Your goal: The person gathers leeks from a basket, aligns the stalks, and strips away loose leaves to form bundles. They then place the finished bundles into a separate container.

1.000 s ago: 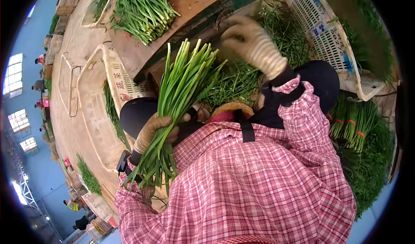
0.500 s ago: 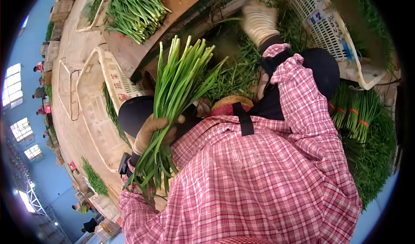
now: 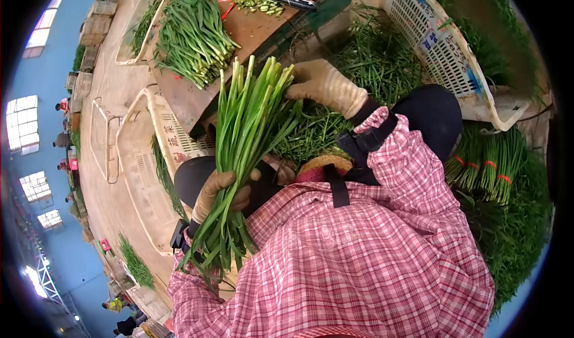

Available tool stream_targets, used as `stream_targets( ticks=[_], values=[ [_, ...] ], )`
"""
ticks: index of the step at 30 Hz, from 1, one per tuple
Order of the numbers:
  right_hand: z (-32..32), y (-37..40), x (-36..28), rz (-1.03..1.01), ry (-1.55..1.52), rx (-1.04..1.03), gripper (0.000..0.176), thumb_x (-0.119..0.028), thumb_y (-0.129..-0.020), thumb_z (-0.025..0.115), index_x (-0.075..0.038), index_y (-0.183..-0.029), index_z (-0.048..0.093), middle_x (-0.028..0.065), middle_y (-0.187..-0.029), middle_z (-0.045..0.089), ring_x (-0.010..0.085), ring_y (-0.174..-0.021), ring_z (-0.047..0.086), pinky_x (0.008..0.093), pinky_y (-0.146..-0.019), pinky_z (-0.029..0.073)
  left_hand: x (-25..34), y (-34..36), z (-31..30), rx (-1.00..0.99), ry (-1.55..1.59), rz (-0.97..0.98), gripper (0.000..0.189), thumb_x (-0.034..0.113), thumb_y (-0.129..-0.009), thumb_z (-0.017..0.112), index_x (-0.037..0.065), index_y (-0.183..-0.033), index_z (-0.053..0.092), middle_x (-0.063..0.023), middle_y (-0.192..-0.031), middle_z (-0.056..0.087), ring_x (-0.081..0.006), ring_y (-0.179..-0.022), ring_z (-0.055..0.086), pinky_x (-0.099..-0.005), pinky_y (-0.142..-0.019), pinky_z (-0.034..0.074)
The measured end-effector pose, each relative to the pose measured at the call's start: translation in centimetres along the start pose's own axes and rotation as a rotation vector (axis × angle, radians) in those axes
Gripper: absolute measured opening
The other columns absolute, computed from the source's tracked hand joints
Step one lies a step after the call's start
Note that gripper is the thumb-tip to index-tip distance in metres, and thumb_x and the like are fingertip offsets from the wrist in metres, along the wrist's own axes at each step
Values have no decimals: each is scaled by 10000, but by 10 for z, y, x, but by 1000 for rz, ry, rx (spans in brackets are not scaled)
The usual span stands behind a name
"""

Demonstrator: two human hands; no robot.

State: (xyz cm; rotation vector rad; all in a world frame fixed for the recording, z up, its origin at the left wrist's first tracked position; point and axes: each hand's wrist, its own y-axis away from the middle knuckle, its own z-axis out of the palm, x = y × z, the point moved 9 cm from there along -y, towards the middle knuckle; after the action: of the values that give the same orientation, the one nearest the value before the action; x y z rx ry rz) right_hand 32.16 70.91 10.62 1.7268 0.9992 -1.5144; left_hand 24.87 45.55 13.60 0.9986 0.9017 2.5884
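Note:
My gloved left hand (image 3: 222, 189) grips a thick bunch of long green chives (image 3: 245, 134) around its lower part, the pale stem ends pointing up and the leaf tips hanging below the fist. My gloved right hand (image 3: 323, 85) touches the stem ends at the top right of the bunch, its fingers curled against the stalks. I cannot tell whether it pinches a stalk. Both arms wear a pink plaid shirt with black sleeve straps.
A wooden board (image 3: 251, 27) ahead carries a heap of chives (image 3: 194, 36), cut pieces and a knife (image 3: 290, 2). Loose chives (image 3: 371, 63) lie below it. White plastic crates (image 3: 442, 45) stand right and left (image 3: 143, 158). Tied bundles (image 3: 487, 164) lie at right. People stand far left.
My right hand has come back down from the loose chives near the crate to the top of the bunch. The left hand keeps holding the bunch almost unchanged.

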Motion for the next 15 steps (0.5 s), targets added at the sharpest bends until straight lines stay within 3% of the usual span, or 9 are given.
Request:
stream_targets(
  ticks=[2, 3, 7, 10, 12, 14, 15],
  values=[
    [4, 2, 18, 184, -343, -17, 395, -260, -779, 753, 10, -1056, 678, 95, -913, 685, 179, -774, 609, 312, -722, 495, 3, -1, 11, -13, -22, 1, 510, 240, -891, 634, -57, -1261, 448, -124, -1089, 584, -39, -496, 407, -176, -391, 323],
    [9, -1, 21, 70, -482, 22, 266, -193, -781, 734, -27, -987, 706, 57, -824, 652, 156, -706, 560, 308, -656, 471, 3, -1, 15, -22, -41, 6, 497, 242, -886, 638, -59, -1241, 464, -122, -1088, 587, -43, -496, 410, -180, -391, 326],
    [7, -10, 40, -49, -366, 121, 118, -99, -793, 679, -56, -895, 718, 68, -734, 621, 165, -697, 560, 300, -655, 475, -3, -1, 3, -1, -21, -6, 480, 237, -882, 637, -60, -1223, 476, -118, -1079, 590, -46, -493, 414, -182, -390, 328],
    [-37, -15, 44, 138, 775, 243, 112, -76, -785, 689, -76, -892, 723, 130, -826, 669, 243, -782, 645, 314, -718, 514, -3, 1, 1, -3, -19, -2, 476, 244, -877, 641, -60, -1210, 487, -119, -1075, 594, -44, -493, 414, -181, -391, 330],
    [-96, 10, 80, 350, 121, 575, 164, -134, -789, 726, -62, -935, 726, 150, -881, 693, 287, -812, 669, 334, -764, 532, -1, 6, -1, 24, -61, 13, 481, 253, -868, 650, -59, -1201, 496, -120, -1073, 599, -42, -487, 417, -181, -388, 332],
    [-85, -4, 64, 77, 0, 450, 346, -277, -848, 720, -38, -1096, 687, 97, -1106, 689, 222, -981, 639, 342, -871, 498, 4, 8, 4, 30, -79, 21, 467, 250, -865, 651, -60, -1185, 510, -118, -1071, 605, -44, -482, 420, -182, -385, 333],
    [-54, -23, 62, -2, -21, 242, 362, -287, -856, 715, -33, -1111, 680, 79, -1128, 678, 194, -1002, 622, 338, -878, 492, 3, 8, 5, 39, -96, 15, 453, 247, -862, 653, -60, -1169, 525, -115, -1069, 611, -45, -476, 424, -183, -382, 334]
  ],
)
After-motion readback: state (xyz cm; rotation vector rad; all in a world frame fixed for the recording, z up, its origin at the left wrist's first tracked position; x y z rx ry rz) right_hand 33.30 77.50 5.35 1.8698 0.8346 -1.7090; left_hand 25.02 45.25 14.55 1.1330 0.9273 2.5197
